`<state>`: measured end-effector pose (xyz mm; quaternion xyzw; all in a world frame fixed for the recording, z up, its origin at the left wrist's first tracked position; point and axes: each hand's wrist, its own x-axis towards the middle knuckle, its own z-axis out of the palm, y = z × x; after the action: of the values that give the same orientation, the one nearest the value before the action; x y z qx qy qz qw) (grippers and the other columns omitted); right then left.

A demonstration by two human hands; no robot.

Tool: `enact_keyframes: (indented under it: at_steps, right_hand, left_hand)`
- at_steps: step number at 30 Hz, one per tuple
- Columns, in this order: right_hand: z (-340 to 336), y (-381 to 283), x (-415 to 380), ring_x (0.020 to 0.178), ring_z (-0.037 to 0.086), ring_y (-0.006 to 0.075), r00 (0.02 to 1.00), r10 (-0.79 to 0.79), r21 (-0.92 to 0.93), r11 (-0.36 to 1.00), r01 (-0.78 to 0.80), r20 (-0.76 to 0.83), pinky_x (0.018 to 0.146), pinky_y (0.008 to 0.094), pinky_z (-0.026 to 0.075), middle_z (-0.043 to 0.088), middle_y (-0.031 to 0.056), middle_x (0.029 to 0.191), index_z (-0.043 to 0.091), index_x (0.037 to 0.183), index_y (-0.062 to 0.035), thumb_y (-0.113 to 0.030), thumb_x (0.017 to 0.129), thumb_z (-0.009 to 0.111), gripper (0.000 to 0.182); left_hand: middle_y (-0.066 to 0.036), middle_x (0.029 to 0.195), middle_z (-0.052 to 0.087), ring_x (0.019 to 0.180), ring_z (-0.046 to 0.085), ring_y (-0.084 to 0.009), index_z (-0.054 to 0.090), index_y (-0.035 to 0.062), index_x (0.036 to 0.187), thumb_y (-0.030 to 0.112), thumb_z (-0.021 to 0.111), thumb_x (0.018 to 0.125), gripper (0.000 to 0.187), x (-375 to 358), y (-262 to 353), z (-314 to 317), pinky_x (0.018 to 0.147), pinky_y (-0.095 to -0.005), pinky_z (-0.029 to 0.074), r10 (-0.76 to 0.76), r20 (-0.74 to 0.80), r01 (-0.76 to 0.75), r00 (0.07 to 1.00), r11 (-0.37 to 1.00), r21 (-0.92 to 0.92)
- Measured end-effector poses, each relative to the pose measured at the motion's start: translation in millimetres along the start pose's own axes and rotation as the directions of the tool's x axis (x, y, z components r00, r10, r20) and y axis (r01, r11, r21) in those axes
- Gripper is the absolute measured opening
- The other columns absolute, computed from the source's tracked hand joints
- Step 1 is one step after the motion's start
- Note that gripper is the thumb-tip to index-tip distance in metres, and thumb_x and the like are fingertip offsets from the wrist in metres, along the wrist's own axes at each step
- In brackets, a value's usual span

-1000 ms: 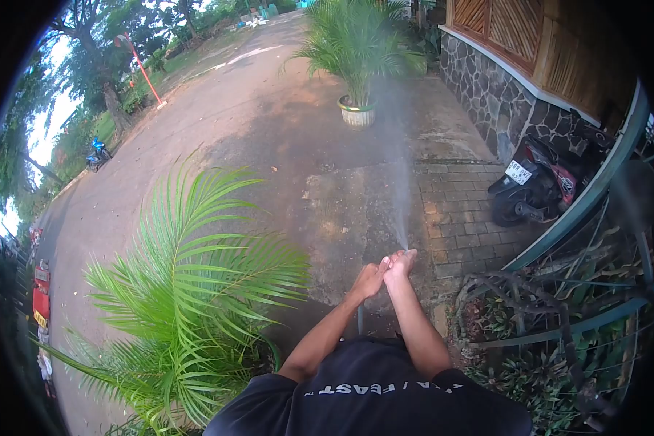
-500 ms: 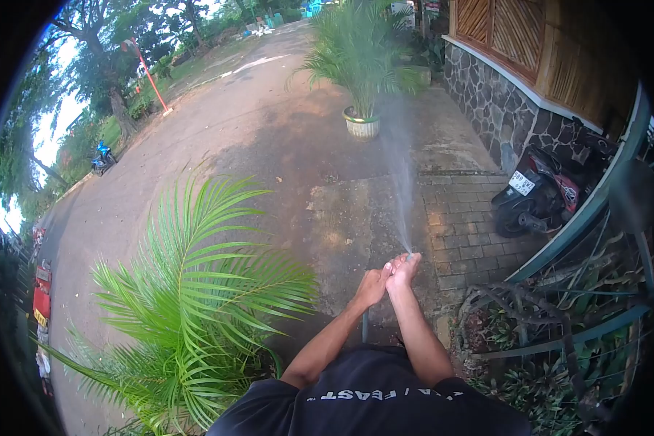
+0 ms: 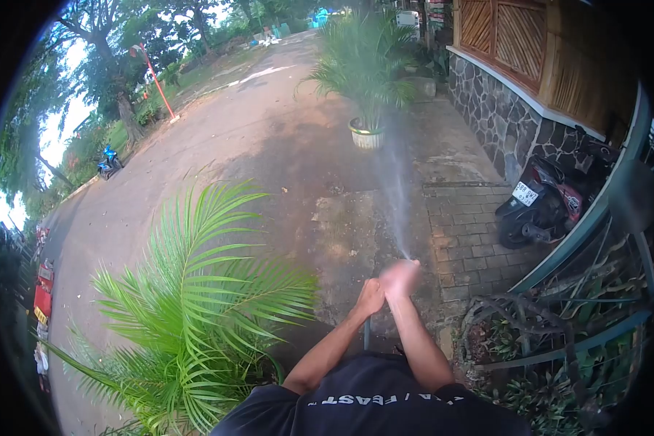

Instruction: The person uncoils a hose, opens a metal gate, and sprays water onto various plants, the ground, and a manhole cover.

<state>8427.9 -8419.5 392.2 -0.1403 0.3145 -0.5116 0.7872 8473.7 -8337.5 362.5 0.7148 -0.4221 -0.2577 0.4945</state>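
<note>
A hose [image 3: 367, 335] hangs below my left hand [image 3: 371, 296], which is closed around it. Just beside and ahead, my right hand [image 3: 400, 278] is wrapped around the hose's end; it looks blurred, and the tip is mostly hidden by the fingers. From there a jet of water [image 3: 397, 200] fans out forward as mist. It reaches toward a palm [image 3: 367, 58] in a white ribbed pot [image 3: 367, 136], whose leaves show hazily behind the spray.
Large palm fronds [image 3: 196, 283] spread close on my left. A parked motorcycle [image 3: 538, 200] stands right, by a stone wall [image 3: 494, 109] and a curved green metal frame [image 3: 559, 254]. Another blue motorcycle [image 3: 109, 162] is across the paved road [image 3: 123, 240].
The scene has shifted slightly downward in my view. My right hand has become blurred, and my left hand sits slightly lower. Water keeps spraying toward the potted palm.
</note>
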Motion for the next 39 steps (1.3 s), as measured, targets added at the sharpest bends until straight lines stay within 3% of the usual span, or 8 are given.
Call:
enact_keyframes:
  at_steps: [15,30,34,39]
  right_hand:
    - [2,-2,2,0.040,0.028,0.0112,0.999,0.037,0.012,0.999,-0.037,-0.026,0.038,0.0275,0.023,0.031,-0.0011,0.049,0.034,0.061,-0.0143,-0.033,0.090,0.038,0.035]
    - [-7,1,10,0.040,0.030,0.0122,0.998,0.049,0.015,0.999,-0.048,-0.037,0.038,0.0284,0.025,0.031,-0.0007,0.050,0.035,0.062,-0.0131,-0.033,0.089,0.039,0.033]
    - [-14,5,15,0.041,0.030,0.0118,0.998,0.057,0.028,0.998,-0.056,-0.039,0.038,0.0277,0.025,0.032,-0.0008,0.051,0.035,0.063,-0.0127,-0.033,0.089,0.039,0.034]
    - [-21,12,23,0.042,0.030,0.0114,0.997,0.042,0.013,0.999,-0.041,-0.071,0.038,0.0268,0.025,0.032,-0.0011,0.054,0.036,0.066,-0.0117,-0.036,0.094,0.037,0.038]
  left_hand:
    - [-0.027,0.063,0.052,0.059,0.055,-0.0363,0.057,-0.0073,0.076,0.049,0.030,0.098,0.067,1,4,-3,0.061,-0.0447,0.043,0.024,-0.001,-0.024,1.000,0.999,0.040]
    - [-0.028,0.061,0.050,0.057,0.055,-0.0335,0.055,-0.0084,0.075,0.053,0.030,0.097,0.069,3,-2,3,0.059,-0.0450,0.043,0.038,-0.006,-0.038,0.999,0.999,0.026]
    - [-0.029,0.062,0.051,0.057,0.055,-0.0337,0.056,-0.0086,0.075,0.052,0.031,0.097,0.069,5,-10,5,0.060,-0.0447,0.043,0.005,0.010,-0.006,1.000,0.999,0.035]
    - [-0.031,0.065,0.053,0.061,0.058,-0.0413,0.057,-0.0092,0.075,0.052,0.032,0.097,0.069,3,-3,5,0.061,-0.0469,0.043,-0.036,0.010,0.036,0.999,0.999,0.037]
